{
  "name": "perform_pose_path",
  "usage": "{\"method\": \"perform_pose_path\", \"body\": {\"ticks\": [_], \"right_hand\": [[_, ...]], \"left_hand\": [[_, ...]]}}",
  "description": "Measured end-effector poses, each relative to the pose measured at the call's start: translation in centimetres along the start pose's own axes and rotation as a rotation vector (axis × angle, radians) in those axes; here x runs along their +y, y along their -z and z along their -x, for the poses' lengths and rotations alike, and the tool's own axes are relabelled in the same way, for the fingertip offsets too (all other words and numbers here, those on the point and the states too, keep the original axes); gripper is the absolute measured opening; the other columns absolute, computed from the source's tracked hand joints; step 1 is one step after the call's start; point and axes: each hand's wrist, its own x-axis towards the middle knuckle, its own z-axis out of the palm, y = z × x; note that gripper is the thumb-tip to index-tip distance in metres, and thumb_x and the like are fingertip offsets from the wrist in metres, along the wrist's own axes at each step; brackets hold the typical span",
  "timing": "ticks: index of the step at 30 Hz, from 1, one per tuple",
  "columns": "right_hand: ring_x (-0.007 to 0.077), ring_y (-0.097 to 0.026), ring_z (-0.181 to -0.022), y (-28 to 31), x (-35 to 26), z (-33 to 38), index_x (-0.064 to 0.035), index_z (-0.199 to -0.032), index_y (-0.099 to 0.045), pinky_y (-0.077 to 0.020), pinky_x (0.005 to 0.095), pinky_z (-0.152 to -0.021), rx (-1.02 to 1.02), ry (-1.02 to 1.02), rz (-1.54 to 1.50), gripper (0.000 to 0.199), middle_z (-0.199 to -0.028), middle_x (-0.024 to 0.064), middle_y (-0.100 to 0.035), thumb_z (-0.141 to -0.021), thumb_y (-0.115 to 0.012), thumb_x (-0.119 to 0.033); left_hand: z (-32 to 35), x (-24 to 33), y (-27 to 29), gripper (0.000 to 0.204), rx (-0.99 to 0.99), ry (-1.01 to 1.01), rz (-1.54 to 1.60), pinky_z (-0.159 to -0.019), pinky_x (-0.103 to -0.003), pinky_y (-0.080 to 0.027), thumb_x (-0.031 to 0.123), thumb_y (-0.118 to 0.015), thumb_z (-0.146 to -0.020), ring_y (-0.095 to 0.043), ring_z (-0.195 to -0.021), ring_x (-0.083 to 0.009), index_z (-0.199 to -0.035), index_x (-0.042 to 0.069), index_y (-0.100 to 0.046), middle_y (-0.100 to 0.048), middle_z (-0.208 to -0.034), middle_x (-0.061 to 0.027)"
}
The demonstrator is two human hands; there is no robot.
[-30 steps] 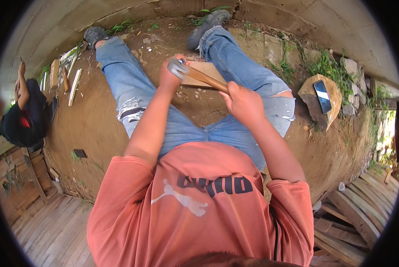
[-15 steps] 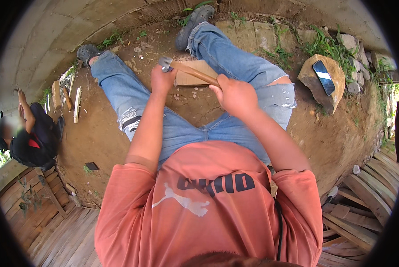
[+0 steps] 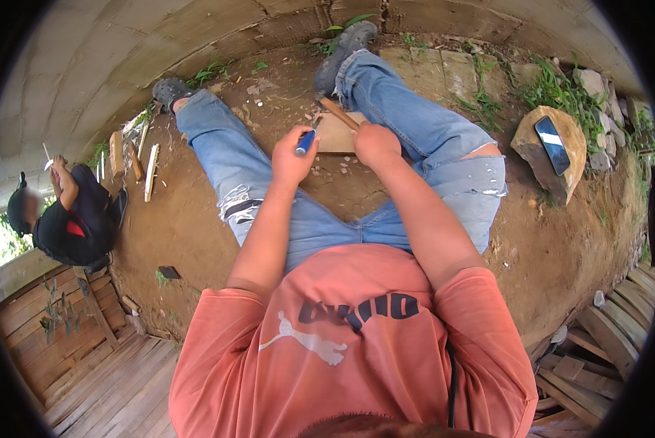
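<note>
My left hand (image 3: 293,156) is closed around a blue-handled chisel (image 3: 305,144), the handle's end pointing up toward me. A bit of its dark metal shows past my fingers; its tip is hard to make out. My right hand (image 3: 377,144) grips the wooden handle of a hammer (image 3: 339,114), which slants away to the upper left. The hammer's head is barely distinguishable near my right shoe. Between my legs, just beyond both hands, a flat light-brown wooden board (image 3: 334,136) lies on the ground, partly covered by my hands and the hammer.
A phone (image 3: 553,146) rests on a large rock (image 3: 526,148) to the right. Wood strips (image 3: 151,172) lie left of my leg. Another person (image 3: 75,219) sits at far left, holding a thin pale stick. Stacked planks (image 3: 597,343) fill the lower right.
The hammer has swung up and away from above my left hand, uncovering the chisel's blue handle. My left hand has shifted right and slightly toward me. The whole view has shifted a little.
</note>
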Motion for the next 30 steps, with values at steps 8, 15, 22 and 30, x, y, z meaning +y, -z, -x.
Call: {"method": "perform_pose_path", "body": {"ticks": [8, 15, 22, 30], "right_hand": [[0.0429, -0.072, -0.117, -1.6, 2.3, -1.1, -0.0010, -0.126, -0.072, -0.0568, 0.0526, -0.100, -0.117, -0.022, -0.034, 0.045, -0.122, 0.0247, -0.076, -0.114, -0.049, -0.037], [0.0423, -0.072, -0.119, -0.9, 2.2, -0.3, -0.0009, -0.128, -0.072, -0.0565, 0.0527, -0.101, -0.160, -0.021, 0.001, 0.045, -0.124, 0.0256, -0.076, -0.114, -0.050, -0.038], [0.0411, -0.073, -0.118, -0.9, 2.5, 1.0, -0.0014, -0.124, -0.075, -0.0571, 0.0521, -0.100, -0.179, 0.021, 0.080, 0.044, -0.122, 0.0246, -0.077, -0.113, -0.050, -0.037], [0.0416, -0.074, -0.115, -1.2, 2.9, 0.6, 0.0003, -0.122, -0.075, -0.0574, 0.0528, -0.098, -0.181, 0.026, 0.061, 0.047, -0.119, 0.0253, -0.077, -0.112, -0.051, -0.038]], "left_hand": [[3.4, 0.2, -1.0, 0.041, -0.191, 0.042, -0.253, -0.078, -0.046, -0.060, 0.035, -0.084, -0.095, -0.077, -0.094, -0.0403, -0.123, 0.008, -0.071, -0.078, -0.099, -0.0186], [3.3, 1.3, -1.0, 0.045, -0.522, -0.136, -0.513, -0.082, -0.052, -0.060, 0.045, -0.079, -0.094, -0.072, -0.101, -0.0415, -0.116, 0.011, -0.059, -0.067, -0.115, -0.0162], [5.2, 2.2, -0.7, 0.032, -0.584, -0.199, -0.563, -0.083, -0.052, -0.061, 0.038, -0.072, -0.100, -0.072, -0.099, -0.0415, -0.113, 0.011, -0.059, -0.063, -0.116, -0.0179], [1.2, 1.7, 0.2, 0.022, -0.247, -0.073, -0.140, -0.086, -0.047, -0.059, 0.020, -0.079, -0.095, -0.073, -0.101, -0.0400, -0.114, 0.010, -0.076, -0.075, -0.106, -0.0185]]}}
